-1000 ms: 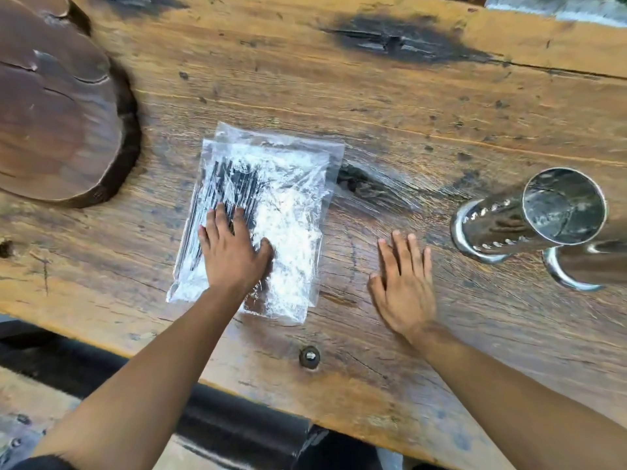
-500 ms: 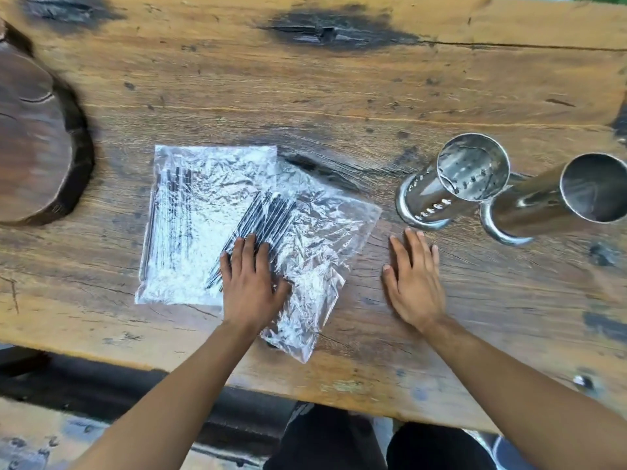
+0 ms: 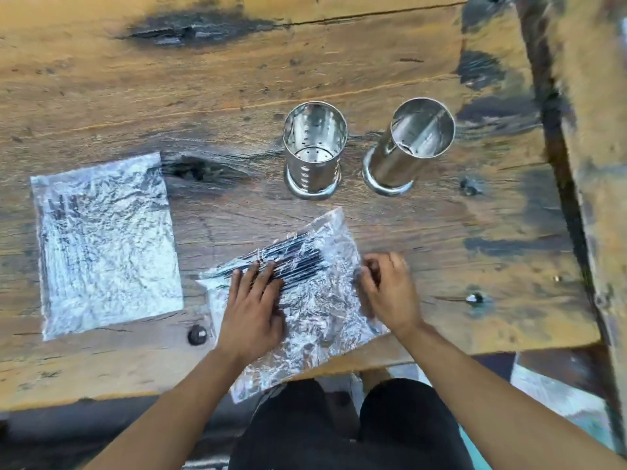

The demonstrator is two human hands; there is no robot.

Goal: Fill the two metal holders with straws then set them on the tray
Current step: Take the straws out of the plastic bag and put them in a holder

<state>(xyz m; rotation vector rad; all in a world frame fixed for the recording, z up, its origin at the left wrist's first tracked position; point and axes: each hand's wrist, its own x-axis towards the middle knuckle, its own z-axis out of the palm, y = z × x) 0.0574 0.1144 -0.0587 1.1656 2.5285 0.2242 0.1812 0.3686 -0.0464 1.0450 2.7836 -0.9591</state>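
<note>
Head view looks straight down on a rough wooden tabletop [image 3: 237, 96]. Near its front edge lies a crinkled clear plastic bag [image 3: 315, 310] with a bundle of dark straws [image 3: 291, 257] inside, its lower corner hanging past the edge. The left hand [image 3: 252, 307] lies flat on the bag, fingers straight and pressing on the straws. The right hand [image 3: 386, 290] is at the bag's right edge with fingers curled; it appears to pinch the plastic there, though blur hides the exact grip. A second bag [image 3: 105, 245], also showing dark straws through the film, lies flat well apart to the left, untouched.

Two metal holders stand upright beyond the near bag, just beside each other and both empty: a perforated holder [image 3: 314, 150] and a taller plain holder [image 3: 407, 147]. No tray is in view.

The bag film is probably thin, limp and slick, so it should slide on the wood unless pinned; holding it down with one hand while the other pulls at the open edge seems the sensible way in. The straws are likely very light and thin, stiff enough to stay straight but easily scattered or bent, so they are best gathered as a bunch around the middle and dropped in end first. The holders look rigid and smooth, and could tip if knocked; grasping round the body should be secure.
</note>
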